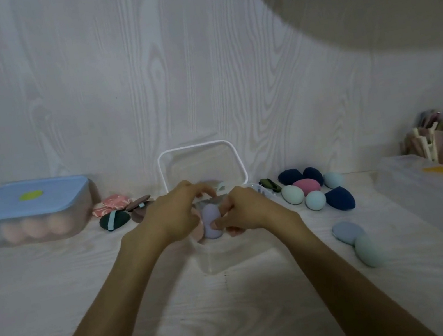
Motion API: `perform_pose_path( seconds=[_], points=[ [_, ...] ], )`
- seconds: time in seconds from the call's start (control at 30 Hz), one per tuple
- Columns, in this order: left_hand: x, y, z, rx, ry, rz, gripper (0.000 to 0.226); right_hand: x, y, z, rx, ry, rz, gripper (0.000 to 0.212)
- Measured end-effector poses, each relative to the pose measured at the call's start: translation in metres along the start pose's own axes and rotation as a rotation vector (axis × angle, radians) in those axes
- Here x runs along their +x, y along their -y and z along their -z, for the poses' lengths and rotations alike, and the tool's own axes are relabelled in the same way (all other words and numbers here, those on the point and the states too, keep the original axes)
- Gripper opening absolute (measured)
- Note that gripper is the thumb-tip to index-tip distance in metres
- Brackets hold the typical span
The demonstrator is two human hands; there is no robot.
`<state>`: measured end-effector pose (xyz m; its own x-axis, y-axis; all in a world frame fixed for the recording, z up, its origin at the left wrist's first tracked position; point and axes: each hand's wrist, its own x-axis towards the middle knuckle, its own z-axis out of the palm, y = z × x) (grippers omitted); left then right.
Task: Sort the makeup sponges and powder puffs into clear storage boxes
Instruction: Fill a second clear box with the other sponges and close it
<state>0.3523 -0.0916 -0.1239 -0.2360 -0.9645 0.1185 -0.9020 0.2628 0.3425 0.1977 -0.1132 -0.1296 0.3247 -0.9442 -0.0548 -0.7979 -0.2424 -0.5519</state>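
Head view: the lavender makeup sponge [211,220] stood upright in the open clear storage box [224,256], between both hands. Left hand [176,214] curled at its 9 o'clock side; right hand [244,211] pinched it from 3 o'clock, thumb on its lower face. Loose sponges [314,190] lay at 3 o'clock.

Arms: two, both bare from where they enter view up to the wrists.
Sleeves: none showing anywhere along either forearm.
Left hand [176,214]: bare, no glove; no ring or bracelet that I can make out.
Right hand [247,210]: bare too, no watch or band at the wrist.
Fingernails: short, unpainted as far as visible.
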Motion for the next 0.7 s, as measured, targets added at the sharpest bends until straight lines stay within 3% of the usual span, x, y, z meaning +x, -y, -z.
perform_pose_path(
  seconds=[0.17,0.3,0.37,0.47,0.57,0.7],
  points=[
    [0.001,-0.013,-0.003,0.012,-0.152,0.202,0.021,0.0,-0.004,0.002,0.055,0.032,0.003,0.028],
    [-0.001,-0.006,0.004,-0.006,-0.064,0.25,0.033,0.002,-0.005,-0.004,0.106,0.031,0.02,0.029],
    [-0.004,-0.004,0.008,0.114,-0.106,0.259,0.041,0.003,-0.005,-0.004,0.105,0.028,0.028,0.03],
    [-0.005,-0.006,0.009,0.276,-0.208,0.148,0.045,0.004,-0.006,-0.004,0.101,0.033,0.03,0.031],
    [-0.004,-0.011,0.006,0.144,-0.082,0.041,0.043,0.004,-0.004,-0.005,0.051,0.017,0.051,0.029],
    [-0.003,-0.008,0.008,0.171,-0.017,-0.009,0.043,0.003,-0.001,-0.002,-0.039,0.031,0.057,0.027]
  ],
)
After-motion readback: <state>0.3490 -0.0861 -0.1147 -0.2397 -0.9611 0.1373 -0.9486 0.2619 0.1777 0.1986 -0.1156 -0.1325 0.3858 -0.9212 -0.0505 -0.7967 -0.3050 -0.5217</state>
